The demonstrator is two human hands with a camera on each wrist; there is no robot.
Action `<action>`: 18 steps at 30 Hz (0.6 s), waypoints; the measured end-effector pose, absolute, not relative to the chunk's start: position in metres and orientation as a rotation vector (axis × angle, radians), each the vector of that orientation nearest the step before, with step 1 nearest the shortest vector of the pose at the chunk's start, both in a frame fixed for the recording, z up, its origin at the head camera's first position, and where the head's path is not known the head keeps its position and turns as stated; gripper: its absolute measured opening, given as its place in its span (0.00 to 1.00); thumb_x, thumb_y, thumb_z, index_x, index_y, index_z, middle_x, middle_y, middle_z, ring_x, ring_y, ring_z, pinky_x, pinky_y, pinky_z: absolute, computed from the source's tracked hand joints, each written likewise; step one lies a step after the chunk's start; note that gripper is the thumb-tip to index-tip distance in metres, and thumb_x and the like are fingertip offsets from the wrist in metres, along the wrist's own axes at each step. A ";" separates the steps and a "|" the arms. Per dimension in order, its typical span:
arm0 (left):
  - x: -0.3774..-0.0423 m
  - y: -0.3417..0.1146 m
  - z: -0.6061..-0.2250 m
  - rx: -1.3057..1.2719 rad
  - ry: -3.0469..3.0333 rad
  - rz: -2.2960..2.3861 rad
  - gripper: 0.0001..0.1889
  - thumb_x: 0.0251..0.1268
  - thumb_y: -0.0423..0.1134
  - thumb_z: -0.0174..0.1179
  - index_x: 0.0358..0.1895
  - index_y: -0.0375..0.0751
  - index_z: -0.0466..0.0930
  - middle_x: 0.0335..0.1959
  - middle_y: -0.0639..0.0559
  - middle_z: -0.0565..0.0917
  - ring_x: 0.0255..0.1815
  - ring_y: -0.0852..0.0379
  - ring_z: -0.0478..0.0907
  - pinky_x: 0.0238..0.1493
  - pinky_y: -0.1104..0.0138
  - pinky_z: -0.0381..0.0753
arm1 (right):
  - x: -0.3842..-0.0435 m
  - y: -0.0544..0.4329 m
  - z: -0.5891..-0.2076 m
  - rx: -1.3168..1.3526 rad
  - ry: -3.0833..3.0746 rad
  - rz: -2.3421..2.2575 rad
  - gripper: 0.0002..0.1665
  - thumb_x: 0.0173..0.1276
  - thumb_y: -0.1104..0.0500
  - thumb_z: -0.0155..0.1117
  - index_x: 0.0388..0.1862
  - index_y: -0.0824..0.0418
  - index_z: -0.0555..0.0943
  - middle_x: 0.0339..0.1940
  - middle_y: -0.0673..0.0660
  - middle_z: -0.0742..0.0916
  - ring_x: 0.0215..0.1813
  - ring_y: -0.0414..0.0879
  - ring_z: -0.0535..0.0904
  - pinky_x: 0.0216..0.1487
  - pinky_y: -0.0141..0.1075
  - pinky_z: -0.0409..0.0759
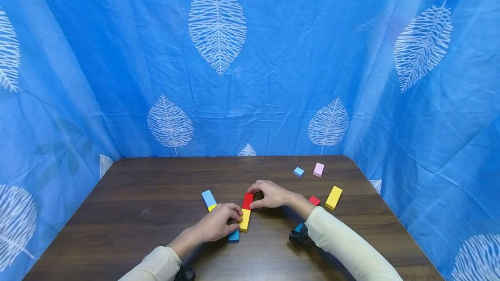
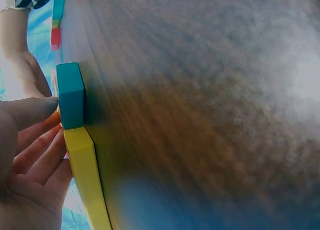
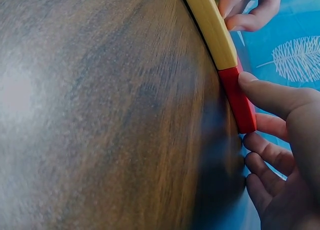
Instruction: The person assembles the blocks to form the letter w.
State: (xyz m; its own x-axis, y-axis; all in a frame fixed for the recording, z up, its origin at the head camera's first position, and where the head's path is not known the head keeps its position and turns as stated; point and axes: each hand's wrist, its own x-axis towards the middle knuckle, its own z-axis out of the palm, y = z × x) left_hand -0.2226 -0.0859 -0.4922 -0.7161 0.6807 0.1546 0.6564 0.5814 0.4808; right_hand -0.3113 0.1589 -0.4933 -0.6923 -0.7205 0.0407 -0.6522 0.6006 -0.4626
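My right hand (image 1: 271,194) pinches a red wooden block (image 1: 248,200) between thumb and fingers. The block stands end to end with a yellow block (image 1: 245,220), also visible in the right wrist view. Fingertips of my left hand (image 1: 219,223) are curled against the side of that yellow block. Its thumb lies by a blue block (image 2: 71,96) at the near end. On the left, a second yellow block (image 2: 87,170) meets the blue one and is mostly hidden by my left hand from above. A light blue block (image 1: 208,197) continues that slanting row at its far end.
Right of my hands lie a yellow block (image 1: 333,197), a red block (image 1: 314,200) and a teal block (image 1: 299,227), partly covered by the right wrist's camera. Farther back are a small light blue block (image 1: 298,171) and a pink one (image 1: 318,169). Blue cloth surrounds the table.
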 end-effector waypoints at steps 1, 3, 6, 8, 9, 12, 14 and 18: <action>-0.223 -0.086 -0.492 1.156 2.753 0.802 0.07 0.64 0.32 0.73 0.43 0.39 0.92 0.49 0.52 0.85 0.50 0.55 0.81 0.59 0.58 0.82 | -0.311 0.159 -0.493 -1.156 2.676 -0.678 0.26 0.69 0.47 0.74 0.59 0.60 0.84 0.49 0.47 0.83 0.49 0.43 0.76 0.54 0.39 0.78; -0.223 -0.087 -0.493 1.144 2.758 0.789 0.07 0.64 0.33 0.73 0.44 0.40 0.92 0.50 0.53 0.85 0.50 0.55 0.81 0.59 0.58 0.82 | -0.312 0.159 -0.493 -1.151 2.672 -0.679 0.26 0.69 0.47 0.74 0.60 0.59 0.83 0.49 0.47 0.83 0.49 0.43 0.76 0.55 0.39 0.78; -0.223 -0.086 -0.493 1.150 2.755 0.783 0.06 0.64 0.33 0.73 0.43 0.40 0.92 0.50 0.53 0.86 0.51 0.55 0.81 0.59 0.57 0.81 | -0.311 0.160 -0.493 -1.144 2.664 -0.683 0.28 0.69 0.47 0.73 0.62 0.59 0.82 0.50 0.47 0.83 0.51 0.43 0.77 0.57 0.40 0.78; -0.223 -0.085 -0.492 1.166 2.757 0.778 0.06 0.64 0.33 0.73 0.43 0.40 0.92 0.49 0.53 0.86 0.50 0.55 0.82 0.59 0.56 0.81 | -0.310 0.162 -0.492 -1.143 2.655 -0.693 0.28 0.70 0.47 0.73 0.63 0.59 0.81 0.52 0.48 0.84 0.53 0.43 0.78 0.59 0.42 0.78; -0.222 -0.085 -0.492 1.175 2.756 0.776 0.06 0.64 0.33 0.73 0.43 0.40 0.92 0.49 0.53 0.86 0.50 0.55 0.82 0.59 0.56 0.81 | -0.310 0.163 -0.491 -1.140 2.651 -0.696 0.29 0.70 0.47 0.72 0.64 0.59 0.81 0.52 0.48 0.84 0.54 0.43 0.78 0.60 0.43 0.77; -0.222 -0.084 -0.491 1.188 2.759 0.766 0.06 0.64 0.34 0.74 0.43 0.40 0.92 0.49 0.52 0.86 0.51 0.54 0.81 0.59 0.55 0.81 | -0.309 0.168 -0.488 -1.131 2.646 -0.718 0.29 0.70 0.47 0.72 0.65 0.58 0.80 0.54 0.49 0.84 0.55 0.44 0.78 0.61 0.44 0.77; -0.223 -0.083 -0.490 1.182 2.763 0.755 0.07 0.64 0.35 0.73 0.43 0.40 0.92 0.49 0.52 0.86 0.51 0.54 0.81 0.60 0.54 0.80 | -0.309 0.173 -0.486 -1.122 2.658 -0.730 0.29 0.70 0.47 0.73 0.65 0.58 0.81 0.54 0.50 0.84 0.55 0.45 0.78 0.61 0.45 0.78; -0.225 -0.083 -0.486 1.154 2.771 0.763 0.07 0.65 0.36 0.72 0.44 0.40 0.91 0.48 0.53 0.86 0.51 0.55 0.81 0.59 0.55 0.81 | -0.311 0.185 -0.481 -1.114 2.700 -0.755 0.29 0.69 0.48 0.73 0.64 0.60 0.81 0.55 0.53 0.85 0.56 0.47 0.79 0.60 0.47 0.79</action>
State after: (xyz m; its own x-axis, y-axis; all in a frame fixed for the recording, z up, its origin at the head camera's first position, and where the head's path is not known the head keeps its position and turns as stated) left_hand -0.2252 -0.0833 -0.4861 -0.7212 0.6777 0.1435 0.6557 0.6010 0.4571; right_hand -0.3108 0.1847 -0.4813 -0.7206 -0.6895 0.0729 -0.6274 0.6036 -0.4920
